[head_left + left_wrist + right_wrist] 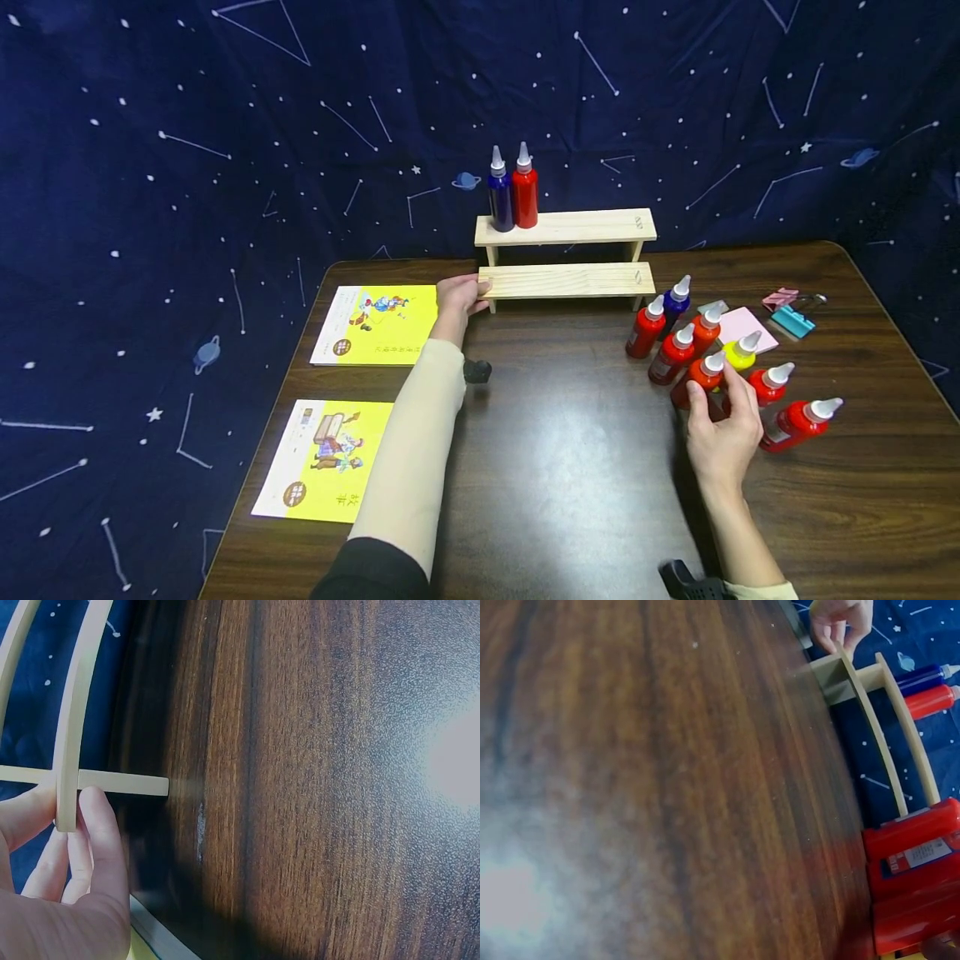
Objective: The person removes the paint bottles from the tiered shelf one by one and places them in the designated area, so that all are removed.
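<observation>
My left hand (459,296) grips the left end of the lower board of a two-tier wooden shelf (566,282); the left wrist view shows thumb and fingers (105,840) on either side of the board. On the upper tier, at its left, a dark blue squeeze bottle (501,200) and a red squeeze bottle (527,198) stand upright. At the right, my right hand (723,442) pinches an orange-red squeeze bottle (703,377) between thumb and fingers. Around it stand several red bottles (671,361), a blue bottle (676,305) and a yellow bottle (739,357), partly covered.
Two yellow-and-white booklets (375,325) lie on the table's left side. Behind the bottles are pink sticky notes (750,327), a teal binder clip (792,322) and a pink clip (780,298). A dark blue starry cloth (262,167) hangs behind the table.
</observation>
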Demonstrator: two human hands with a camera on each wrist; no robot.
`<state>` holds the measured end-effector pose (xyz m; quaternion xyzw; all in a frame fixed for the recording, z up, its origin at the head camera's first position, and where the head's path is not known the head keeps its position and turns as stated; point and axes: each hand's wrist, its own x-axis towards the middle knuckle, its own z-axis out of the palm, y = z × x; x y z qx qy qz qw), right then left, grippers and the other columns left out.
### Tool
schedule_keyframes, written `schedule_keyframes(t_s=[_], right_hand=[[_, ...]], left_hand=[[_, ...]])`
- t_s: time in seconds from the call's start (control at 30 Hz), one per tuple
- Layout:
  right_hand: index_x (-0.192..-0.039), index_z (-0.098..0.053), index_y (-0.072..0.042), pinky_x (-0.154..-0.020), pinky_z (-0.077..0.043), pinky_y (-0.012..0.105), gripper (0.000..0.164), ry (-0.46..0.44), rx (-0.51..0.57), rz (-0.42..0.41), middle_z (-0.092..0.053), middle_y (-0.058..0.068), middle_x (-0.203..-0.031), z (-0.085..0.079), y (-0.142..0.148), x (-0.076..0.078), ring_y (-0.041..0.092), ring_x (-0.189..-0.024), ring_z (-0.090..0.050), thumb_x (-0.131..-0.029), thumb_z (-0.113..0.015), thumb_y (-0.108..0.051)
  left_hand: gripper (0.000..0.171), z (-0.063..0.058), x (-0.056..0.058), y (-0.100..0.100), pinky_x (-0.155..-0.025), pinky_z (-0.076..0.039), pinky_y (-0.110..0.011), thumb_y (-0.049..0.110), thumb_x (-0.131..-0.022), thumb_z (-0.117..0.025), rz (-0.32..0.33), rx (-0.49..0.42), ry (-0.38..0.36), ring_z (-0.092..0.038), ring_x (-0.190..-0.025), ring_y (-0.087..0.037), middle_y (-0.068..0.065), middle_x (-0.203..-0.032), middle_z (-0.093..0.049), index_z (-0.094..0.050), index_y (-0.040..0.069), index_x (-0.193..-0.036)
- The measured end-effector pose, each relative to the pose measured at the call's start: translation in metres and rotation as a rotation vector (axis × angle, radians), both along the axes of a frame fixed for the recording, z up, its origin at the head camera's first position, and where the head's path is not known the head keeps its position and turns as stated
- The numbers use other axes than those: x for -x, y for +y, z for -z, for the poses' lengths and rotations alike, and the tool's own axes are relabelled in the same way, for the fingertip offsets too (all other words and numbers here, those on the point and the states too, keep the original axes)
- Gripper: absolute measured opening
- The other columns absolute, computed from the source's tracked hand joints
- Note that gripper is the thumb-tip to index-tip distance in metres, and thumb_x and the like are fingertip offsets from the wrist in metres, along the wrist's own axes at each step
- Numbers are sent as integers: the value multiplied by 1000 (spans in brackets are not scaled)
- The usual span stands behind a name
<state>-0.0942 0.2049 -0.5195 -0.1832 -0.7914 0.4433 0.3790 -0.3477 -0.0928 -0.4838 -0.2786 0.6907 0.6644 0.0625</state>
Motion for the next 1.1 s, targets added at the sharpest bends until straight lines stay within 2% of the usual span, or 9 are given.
schedule_keyframes(t_s=[0.1,0.2,0.33,0.47,0.63,0.77,0.9,0.97,1.1], right_hand=[[-131,-60,-17,-93,-45,11,51,28,-5,-7,-63,10,-121,-3,0,-1,22,-109,-57,-83,-74,-8],[-129,-61,-16,-89,-46,10,50,54,-4,-12,-63,9,-120,-8,0,-2,17,-107,-57,-82,-74,-5],[-129,-61,-12,-87,-51,12,48,118,-4,-26,-62,9,-121,-23,-1,-3,12,-106,-58,-83,-71,-3],[-126,-62,-5,-92,-52,20,45,257,-9,-43,-59,13,-123,-51,-6,-2,20,-111,-56,-82,-69,2],[-121,-63,0,-101,-49,32,41,444,-4,-135,-56,16,-125,-88,-21,8,29,-115,-52,-80,-68,-2],[-117,-64,3,-98,-49,28,37,503,-13,-226,-58,20,-122,-118,-43,23,30,-112,-53,-81,-68,-6],[-119,-62,6,-94,-49,30,38,446,6,-357,-56,24,-122,-139,-67,46,28,-112,-53,-82,-66,3],[-123,-59,4,-96,-50,36,42,366,47,-431,-54,21,-126,-138,-74,65,27,-115,-52,-82,-66,6],[-133,-53,-4,-98,-50,48,49,164,103,-545,-51,13,-131,-128,-85,112,27,-121,-49,-86,-68,-4]], left_hand=[[32,0,0,1,-55,-58,-19,-2,-79,-74,-2,4,-1,-64,-68,-10,-9,-98,-70,-71,5,-110],[32,0,-1,0,-56,-58,-19,-1,-79,-74,-1,5,-5,-64,-68,-10,-10,-99,-70,-71,5,-110],[31,-1,-1,1,-57,-59,-20,-1,-80,-74,0,13,-6,-64,-68,-10,-10,-99,-70,-71,5,-110],[32,-2,-1,1,-59,-59,-21,-2,-79,-74,-1,16,-9,-64,-67,-11,-10,-98,-70,-71,5,-110],[33,-3,-2,0,-59,-59,-21,-2,-79,-74,11,8,-4,-64,-66,-10,-10,-97,-70,-71,5,-111],[31,-4,-1,-1,-60,-59,-21,-1,-79,-74,8,14,-5,-64,-66,-10,-9,-94,-70,-71,5,-110],[30,-3,0,1,-61,-60,-22,-1,-79,-75,-4,23,-8,-65,-66,-10,-9,-93,-70,-72,5,-108],[30,-3,0,1,-60,-59,-22,-1,-79,-75,0,24,-9,-65,-66,-10,-9,-94,-70,-72,5,-109],[30,-2,0,2,-57,-59,-20,0,-79,-75,-2,34,-16,-65,-67,-11,-9,-96,-70,-72,6,-109]])
